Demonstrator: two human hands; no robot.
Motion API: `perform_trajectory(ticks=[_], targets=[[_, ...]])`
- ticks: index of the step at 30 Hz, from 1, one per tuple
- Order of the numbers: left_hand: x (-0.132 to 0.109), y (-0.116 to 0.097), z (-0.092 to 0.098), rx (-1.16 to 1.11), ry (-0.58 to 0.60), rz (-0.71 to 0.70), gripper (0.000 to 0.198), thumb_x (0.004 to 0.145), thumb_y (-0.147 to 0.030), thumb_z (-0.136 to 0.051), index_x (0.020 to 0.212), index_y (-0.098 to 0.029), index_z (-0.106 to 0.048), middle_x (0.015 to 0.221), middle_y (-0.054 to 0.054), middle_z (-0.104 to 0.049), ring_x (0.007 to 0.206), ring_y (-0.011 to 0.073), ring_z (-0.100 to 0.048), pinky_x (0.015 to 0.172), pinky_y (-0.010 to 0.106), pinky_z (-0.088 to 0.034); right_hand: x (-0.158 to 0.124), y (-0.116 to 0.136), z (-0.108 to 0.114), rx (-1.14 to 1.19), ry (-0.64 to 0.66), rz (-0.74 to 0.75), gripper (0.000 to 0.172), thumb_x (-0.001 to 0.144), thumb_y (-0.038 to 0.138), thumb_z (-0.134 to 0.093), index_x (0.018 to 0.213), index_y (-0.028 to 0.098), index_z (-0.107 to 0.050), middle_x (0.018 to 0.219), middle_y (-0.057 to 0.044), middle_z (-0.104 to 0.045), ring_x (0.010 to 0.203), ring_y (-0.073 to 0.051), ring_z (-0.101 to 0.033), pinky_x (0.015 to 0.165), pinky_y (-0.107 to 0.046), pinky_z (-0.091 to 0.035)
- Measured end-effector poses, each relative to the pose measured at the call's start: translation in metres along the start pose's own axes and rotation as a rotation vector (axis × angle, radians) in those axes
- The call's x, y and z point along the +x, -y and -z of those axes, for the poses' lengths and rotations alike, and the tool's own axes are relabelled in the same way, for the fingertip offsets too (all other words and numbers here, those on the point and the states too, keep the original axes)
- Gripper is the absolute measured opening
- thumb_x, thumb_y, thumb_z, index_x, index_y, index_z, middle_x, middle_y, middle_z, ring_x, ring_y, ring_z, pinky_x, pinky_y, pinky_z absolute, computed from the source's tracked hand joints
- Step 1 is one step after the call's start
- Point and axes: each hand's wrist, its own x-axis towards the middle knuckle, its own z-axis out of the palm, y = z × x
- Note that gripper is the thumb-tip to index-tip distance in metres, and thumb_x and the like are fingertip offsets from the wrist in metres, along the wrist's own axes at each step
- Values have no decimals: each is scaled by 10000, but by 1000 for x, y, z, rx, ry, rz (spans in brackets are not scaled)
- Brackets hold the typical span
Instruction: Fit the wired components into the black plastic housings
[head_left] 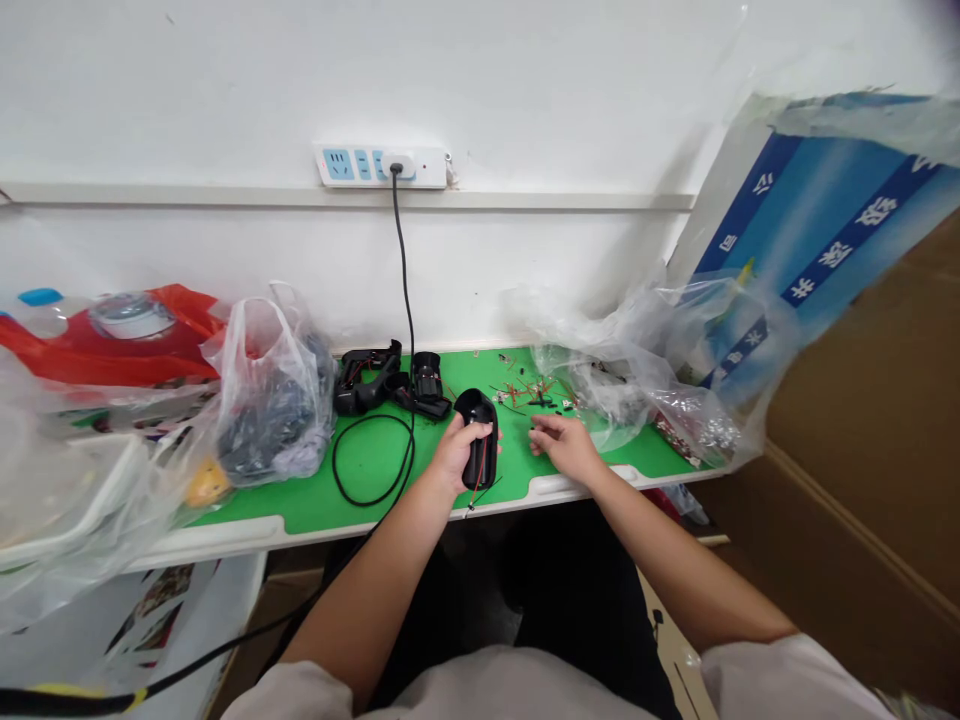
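Observation:
My left hand (454,455) is closed round a glossy black plastic housing (480,462) with a rounded, hollow top. Thin red and black wires run down over the housing and hang past the table's front edge. To the right, my right hand (561,440) hovers low over the green mat, thumb and fingertips pinched together. Something small and dark may be between those fingertips, too small to name. Beyond that hand lie loose small parts with red and black wires (534,392). Black plastic housings (367,378) and a black cylindrical part (427,376) rest behind my left hand.
A black cable (406,280) drops from the power strip (382,166) on the wall and loops on the green mat (307,500). Plastic bags (274,400) crowd the left side. A clear bag of small parts (705,425) and a blue-printed sheet (832,200) stand at right.

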Motion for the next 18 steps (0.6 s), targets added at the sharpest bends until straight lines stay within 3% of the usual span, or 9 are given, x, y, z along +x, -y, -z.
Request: perform_trajectory(ticks=[3,6,9,14,18], targets=[[-1,-1,-2,0,8,-13,372,592,-271,-673,890,-203,-461,668,-1,-636,485,129,-583,472,228,-446,2,8,-7,683,22,-284,267,630,175,-758,873,127,-656,737,-25,-660,682,-144,-653,691,-294,-560],[-2,-2,-4,5,-7,-23,386,590,-257,-677,910,-207,-467,675,-9,-634,486,128,-590,474,228,-452,0,15,-16,996,70,-365,244,607,105,-769,815,140,-646,760,-18,-677,768,-134,-674,715,-206,-561],[-2,-1,-4,38,-9,-17,400,585,-270,-691,911,-210,-468,677,-6,-635,487,147,-599,449,230,-443,-3,14,-25,1118,125,-382,218,652,109,-741,831,154,-625,759,-9,-681,751,-110,-673,679,-159,-554],[-2,1,-6,64,-14,-11,426,575,-277,-709,915,-213,-460,693,-1,-634,501,160,-608,454,247,-456,-4,4,-32,1174,214,-403,183,714,150,-703,855,172,-589,693,20,-656,564,-56,-624,534,-115,-519],[-3,0,-9,95,-33,3,448,569,-282,-706,937,-210,-462,706,9,-633,493,176,-608,432,258,-451,-4,4,-30,1182,191,-407,196,705,115,-692,870,153,-595,705,-3,-680,604,-77,-650,552,-123,-530]])
